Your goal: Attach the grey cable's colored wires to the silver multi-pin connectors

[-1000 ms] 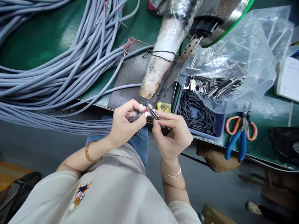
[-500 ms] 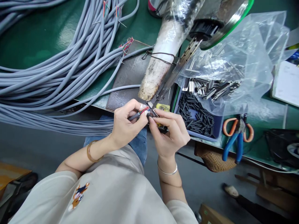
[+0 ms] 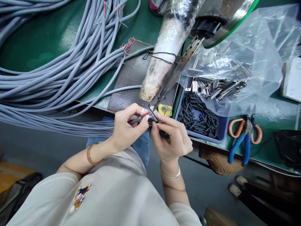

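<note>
Pinched in my left hand (image 3: pixel 128 125) is the end of a grey cable (image 3: pixel 134 120), its red, blue and green wires fanned out at a metal connector (image 3: pixel 153 112). My right hand (image 3: pixel 172 135) has thumb and fingers closed on the lower right side of that connector. The thin tip of a soldering iron (image 3: pixel 174 73) comes down from the upper right and meets the connector between both hands. Just above the hands ends a white, plastic-wrapped tube (image 3: pixel 156 66) with a scorched tip. A yellow sponge (image 3: pixel 165 110) lies right of the connector.
A large bundle of grey cables (image 3: pixel 70 75) fills the left. On the right are a blue tray (image 3: pixel 211 140) of short black tubes, a clear bag (image 3: pixel 261 40) with metal connectors, and pliers (image 3: pixel 246 138) at the table's edge. A person's feet (image 3: pixel 237 185) show at lower right.
The connector has turned, so more of its pin row shows beside the iron tip. My right hand has shifted slightly down and right. More of the yellow sponge is visible.
</note>
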`<state>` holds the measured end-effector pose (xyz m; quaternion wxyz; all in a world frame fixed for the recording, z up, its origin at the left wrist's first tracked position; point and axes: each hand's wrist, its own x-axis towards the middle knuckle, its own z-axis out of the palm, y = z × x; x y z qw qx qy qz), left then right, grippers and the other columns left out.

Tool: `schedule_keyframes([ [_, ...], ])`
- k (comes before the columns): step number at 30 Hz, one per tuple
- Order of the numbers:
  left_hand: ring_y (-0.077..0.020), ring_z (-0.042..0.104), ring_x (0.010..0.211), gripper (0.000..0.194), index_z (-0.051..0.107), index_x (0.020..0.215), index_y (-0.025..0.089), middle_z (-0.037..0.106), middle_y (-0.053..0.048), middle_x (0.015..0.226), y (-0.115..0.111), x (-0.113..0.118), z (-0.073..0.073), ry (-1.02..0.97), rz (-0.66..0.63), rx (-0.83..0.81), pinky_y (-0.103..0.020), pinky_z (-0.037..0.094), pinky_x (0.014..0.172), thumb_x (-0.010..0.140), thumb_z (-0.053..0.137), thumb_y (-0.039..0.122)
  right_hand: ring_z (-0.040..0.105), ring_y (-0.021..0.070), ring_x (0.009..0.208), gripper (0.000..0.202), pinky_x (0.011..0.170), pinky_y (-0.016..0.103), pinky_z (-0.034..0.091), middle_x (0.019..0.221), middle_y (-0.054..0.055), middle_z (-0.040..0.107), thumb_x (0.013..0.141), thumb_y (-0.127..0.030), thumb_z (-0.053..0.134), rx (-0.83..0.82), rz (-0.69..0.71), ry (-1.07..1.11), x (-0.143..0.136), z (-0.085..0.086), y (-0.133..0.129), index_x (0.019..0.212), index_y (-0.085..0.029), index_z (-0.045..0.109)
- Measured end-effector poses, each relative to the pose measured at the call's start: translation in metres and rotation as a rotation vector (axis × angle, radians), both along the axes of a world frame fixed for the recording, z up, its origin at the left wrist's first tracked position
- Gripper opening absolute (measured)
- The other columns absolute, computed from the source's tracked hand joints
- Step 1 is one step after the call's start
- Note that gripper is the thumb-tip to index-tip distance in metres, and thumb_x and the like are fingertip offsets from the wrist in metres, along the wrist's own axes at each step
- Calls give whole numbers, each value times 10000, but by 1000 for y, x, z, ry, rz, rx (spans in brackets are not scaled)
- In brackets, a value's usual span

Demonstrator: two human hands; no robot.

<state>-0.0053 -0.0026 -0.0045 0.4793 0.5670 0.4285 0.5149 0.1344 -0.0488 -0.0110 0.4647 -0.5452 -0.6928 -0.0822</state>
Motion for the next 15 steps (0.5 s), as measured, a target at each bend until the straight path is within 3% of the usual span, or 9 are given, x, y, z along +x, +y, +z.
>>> schedule_keyframes([
  [4, -55, 584, 591, 109, 648, 885, 173, 671, 13, 746, -2, -6, 4, -154, -113, -103, -151, 461, 556, 810, 719, 139, 788, 147, 867, 210, 771, 253, 647, 1011, 21, 816, 832, -83, 788, -14, -27, 72, 1, 6, -3, 923, -224, 662],
  [9, -54, 584, 542, 139, 638, 857, 157, 666, 25, 669, -1, -17, 12, -328, -320, -312, -147, 464, 521, 741, 677, 90, 786, 147, 871, 90, 696, 243, 650, 973, 8, 801, 912, -143, 707, -349, 21, 322, 0, 18, -12, 893, -221, 666],
  [12, -33, 501, 467, 131, 641, 828, 154, 653, 37, 634, 0, -18, 15, -356, -355, -410, -153, 423, 470, 712, 664, 98, 737, 114, 633, 69, 538, 218, 588, 922, 0, 802, 929, -163, 694, -193, -73, 357, 4, 21, -21, 963, -220, 714],
  [15, -35, 504, 474, 143, 647, 811, 154, 675, 26, 654, 0, -18, 18, -354, -372, -437, -158, 413, 467, 682, 657, 93, 528, 83, 373, 141, 391, 230, 436, 618, -63, 675, 1001, -275, 603, 79, -78, 266, 11, 25, -34, 1051, -271, 734],
])
